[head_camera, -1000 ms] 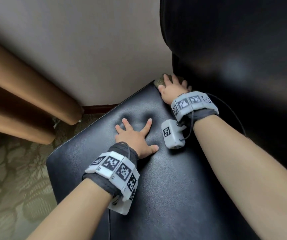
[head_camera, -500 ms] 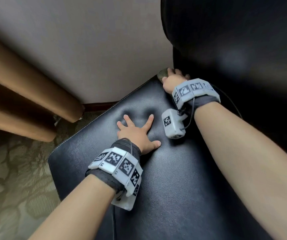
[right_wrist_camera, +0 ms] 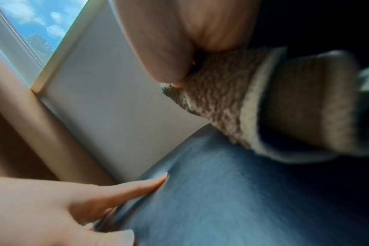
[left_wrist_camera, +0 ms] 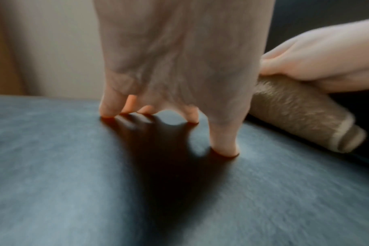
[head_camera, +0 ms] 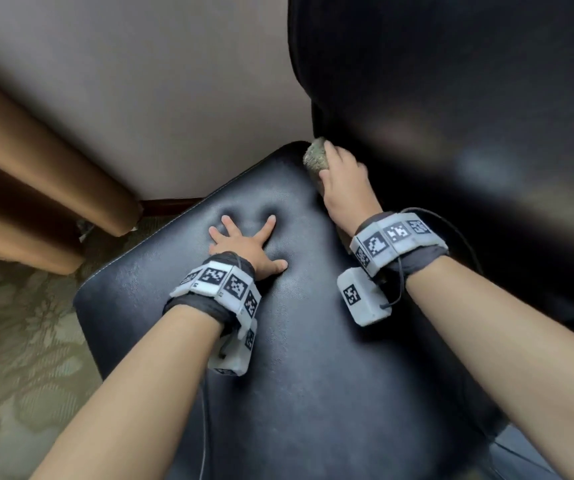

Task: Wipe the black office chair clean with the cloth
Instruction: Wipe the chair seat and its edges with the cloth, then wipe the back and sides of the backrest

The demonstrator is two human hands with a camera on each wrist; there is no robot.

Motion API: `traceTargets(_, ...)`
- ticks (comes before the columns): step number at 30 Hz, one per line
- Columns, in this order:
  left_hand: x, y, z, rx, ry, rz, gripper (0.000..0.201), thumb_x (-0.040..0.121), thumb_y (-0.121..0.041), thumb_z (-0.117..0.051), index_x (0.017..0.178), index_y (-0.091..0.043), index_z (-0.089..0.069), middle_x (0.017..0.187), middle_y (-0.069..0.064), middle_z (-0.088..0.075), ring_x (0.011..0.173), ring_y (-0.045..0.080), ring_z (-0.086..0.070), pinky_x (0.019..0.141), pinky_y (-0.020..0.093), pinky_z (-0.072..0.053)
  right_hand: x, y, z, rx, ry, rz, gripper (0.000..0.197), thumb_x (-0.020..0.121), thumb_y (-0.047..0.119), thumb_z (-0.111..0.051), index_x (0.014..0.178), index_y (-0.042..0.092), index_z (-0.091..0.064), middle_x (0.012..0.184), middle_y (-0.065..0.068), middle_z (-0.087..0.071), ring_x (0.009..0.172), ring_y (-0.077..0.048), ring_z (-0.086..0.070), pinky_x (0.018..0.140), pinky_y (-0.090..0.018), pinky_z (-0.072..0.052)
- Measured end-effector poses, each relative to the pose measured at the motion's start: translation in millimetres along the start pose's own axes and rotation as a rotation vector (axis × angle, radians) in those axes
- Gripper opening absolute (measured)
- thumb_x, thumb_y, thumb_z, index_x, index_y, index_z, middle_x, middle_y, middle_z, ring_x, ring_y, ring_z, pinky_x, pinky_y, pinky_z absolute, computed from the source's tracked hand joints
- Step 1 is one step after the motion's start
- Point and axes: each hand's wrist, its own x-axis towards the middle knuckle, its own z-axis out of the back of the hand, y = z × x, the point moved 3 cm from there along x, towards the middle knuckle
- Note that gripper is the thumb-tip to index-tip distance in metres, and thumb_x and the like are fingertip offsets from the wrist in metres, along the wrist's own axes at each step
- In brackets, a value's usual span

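Chair seat [head_camera: 313,393], cloth [head_camera: 316,157] at backrest

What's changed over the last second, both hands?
The right hand has pushed the cloth farther back along the seat into the crease under the backrest, keeping its hold. The left hand stays spread, pressing on the seat.

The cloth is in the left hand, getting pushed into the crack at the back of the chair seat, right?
Not quite: the right hand holds the cloth there, as the head view shows. The left hand presses spread fingers on the seat.
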Motion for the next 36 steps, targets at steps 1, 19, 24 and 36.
traceTargets(1, -5, 1, 2, -0.026, -0.026, -0.007, 0.082, 0.084, -0.060, -0.054, 0.144, -0.050, 0.001, 0.154, 0.021, 0.016, 0.139, 0.047, 0.008, 0.112, 0.051, -0.017, -10, 2, 6, 0.059, -0.025, 0.035, 0.052, 0.098, 0.014, -0.035, 0.147, 0.007, -0.019, 0.148, -0.014, -0.027, 0.129, -0.035, -0.033, 0.108, -0.038, -0.023)
traceTargets(19, -185, -59, 79, -1.385, -0.044, -0.541, 0.022, 0.100, -0.018, -0.041, 0.102, -0.007, -0.060, 0.091, 0.004, -0.068, 0.077, 0.010, -0.068, 0.069, 0.025, -0.055, -158, 46, 117, 0.361, -0.054, 0.425, 0.080, 0.087, 0.022, -0.057, 0.148, 0.006, -0.008, 0.156, -0.010, -0.009, 0.142, -0.024, -0.011, 0.113, -0.026, -0.007)
traceTargets(24, -233, -86, 95, -1.080, -0.123, -0.691, 0.019, 0.098, -0.012, -0.045, 0.107, -0.006, -0.061, 0.108, 0.015, -0.066, 0.095, 0.021, -0.064, 0.089, 0.036, -0.052, -197, 26, 165, 0.345, -0.308, 0.401, 0.073, 0.084, 0.034, -0.049, 0.146, 0.011, -0.020, 0.153, -0.009, -0.019, 0.138, -0.024, -0.016, 0.107, -0.018, -0.008)
traceTargets(36, -318, -172, 107, -0.654, -0.412, -0.989, 0.008, 0.084, -0.013, -0.066, 0.085, -0.020, -0.066, 0.081, -0.001, -0.064, 0.077, 0.009, -0.057, 0.079, 0.032, -0.048, -274, -34, 263, 0.536, -0.735, 0.284, 0.017, 0.083, 0.017, -0.065, 0.097, 0.020, -0.057, 0.085, 0.015, -0.057, 0.076, 0.001, -0.054, 0.070, -0.012, -0.042)
